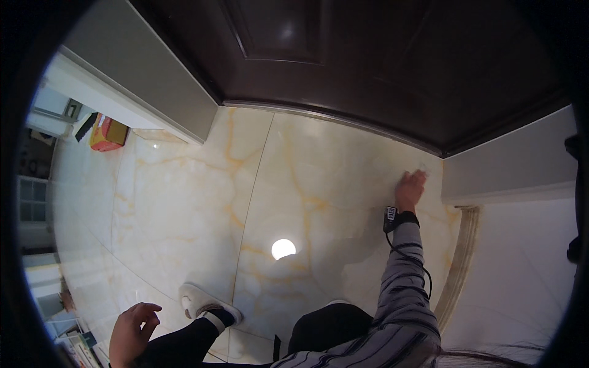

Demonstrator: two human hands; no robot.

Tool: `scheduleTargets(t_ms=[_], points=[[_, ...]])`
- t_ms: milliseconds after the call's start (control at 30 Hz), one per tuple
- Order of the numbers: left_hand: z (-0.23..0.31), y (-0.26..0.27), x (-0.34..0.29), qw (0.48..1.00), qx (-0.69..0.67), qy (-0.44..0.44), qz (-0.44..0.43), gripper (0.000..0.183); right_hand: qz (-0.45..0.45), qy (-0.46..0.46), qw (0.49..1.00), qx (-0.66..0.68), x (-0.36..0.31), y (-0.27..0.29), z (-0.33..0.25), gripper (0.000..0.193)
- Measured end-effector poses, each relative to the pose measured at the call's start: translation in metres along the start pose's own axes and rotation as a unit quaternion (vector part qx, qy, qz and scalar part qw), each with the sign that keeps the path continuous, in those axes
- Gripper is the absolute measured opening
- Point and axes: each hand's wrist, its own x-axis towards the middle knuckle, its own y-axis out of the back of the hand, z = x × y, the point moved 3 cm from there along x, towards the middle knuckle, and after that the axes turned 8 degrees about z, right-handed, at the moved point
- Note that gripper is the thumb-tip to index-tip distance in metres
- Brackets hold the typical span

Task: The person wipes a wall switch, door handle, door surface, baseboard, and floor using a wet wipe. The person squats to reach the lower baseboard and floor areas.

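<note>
My right hand [411, 189] reaches down to the pale marbled floor [343, 165], close to the right corner of the dark door. Its fingers are bunched and slightly blurred. A faint, wispy mark or thin thing [424, 167] shows at the fingertips, too indistinct to name. A small dark device [390, 219] with a cable is strapped at that wrist, over a striped sleeve. At the lower left, my left hand [132, 331] hovers beside my knee, fingers loosely bent, thumb apart, with nothing visible in it.
A dark brown panelled door [368, 55] spans the far side above a metal threshold [331, 119]. Grey wall ends flank it. A red and yellow box [109, 135] stands at the far left. My white shoe [202, 300] is on the floor, near a bright light reflection.
</note>
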Motion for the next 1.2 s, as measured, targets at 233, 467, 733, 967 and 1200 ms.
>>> scheduleTargets(t_ms=[233, 467, 733, 967, 1200], points=[[-0.019, -0.005, -0.011, 0.999, -0.021, 0.040, -0.002, 0.023, -0.063, 0.055, 0.995, 0.050, -0.025, -0.035, -0.104, 0.062], [-0.023, -0.008, -0.015, 0.999, -0.015, 0.043, -0.015, 0.025, -0.184, 0.433, 0.851, 0.231, -0.183, -0.046, -0.314, 0.064], [-0.015, -0.015, -0.013, 0.996, -0.063, 0.004, -0.063, 0.024, -0.207, 0.421, 0.848, 0.246, -0.150, -0.043, -0.284, 0.063], [-0.016, -0.008, -0.016, 0.998, -0.012, 0.035, -0.044, 0.021, 0.015, 0.219, 0.967, -0.129, 0.007, -0.022, -0.018, 0.044], [-0.049, -0.014, -0.023, 0.997, 0.019, 0.048, -0.063, 0.021, -0.005, 0.017, 1.000, -0.002, -0.038, -0.016, 0.032, 0.067]])
